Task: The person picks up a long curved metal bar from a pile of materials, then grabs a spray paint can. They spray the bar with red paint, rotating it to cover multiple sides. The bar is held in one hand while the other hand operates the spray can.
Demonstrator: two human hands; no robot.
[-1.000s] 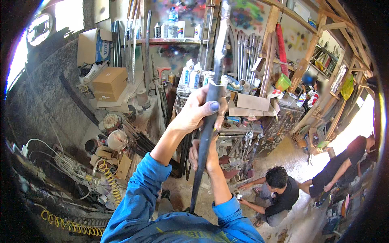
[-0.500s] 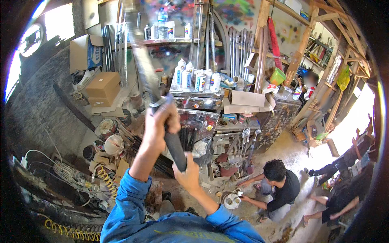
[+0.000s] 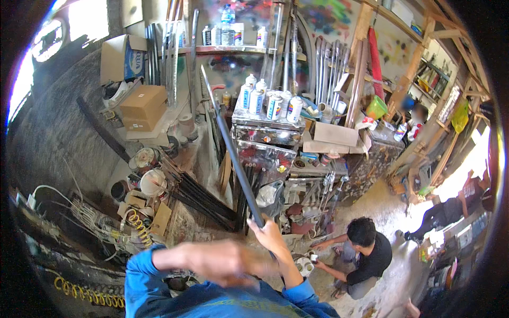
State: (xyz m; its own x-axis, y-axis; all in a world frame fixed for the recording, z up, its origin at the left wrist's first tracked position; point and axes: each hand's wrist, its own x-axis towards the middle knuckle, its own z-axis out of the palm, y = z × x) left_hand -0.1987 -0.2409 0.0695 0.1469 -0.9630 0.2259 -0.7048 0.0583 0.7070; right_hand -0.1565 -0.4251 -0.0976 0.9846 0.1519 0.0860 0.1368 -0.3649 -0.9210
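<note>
- The bare right hand [image 3: 266, 235] is closed around a long, slim, dark pole [image 3: 238, 167], gripping it by its lower part.
- The pole rises at a slant from that hand, leaning away and to the left, its narrow, pale tip [image 3: 203, 72] well ahead of both hands.
- The bare left hand [image 3: 233, 264] is a blur in front of the blue long-sleeved top [image 3: 212, 302], lower than the right hand and to its left; whether its fingers are curled, or touch the pole, I cannot tell.
- Just ahead of the right hand, right of the pole, sits a crumpled, translucent plastic bag [image 3: 269, 194].
- Farther ahead, white-and-blue spray cans [image 3: 274, 106] stand grouped on a paint-stained cabinet [image 3: 265, 135].
- Ahead and left of the left hand, a bundle of straight black tubes [image 3: 204, 204] lies aslant, near a round white tub [image 3: 153, 183].
- Well left of the left hand hangs a yellow coiled hose [image 3: 87, 296].
- Right of the right hand, a person in a black shirt [image 3: 377, 259] crouches, holding a small white object [image 3: 314, 258].
</note>
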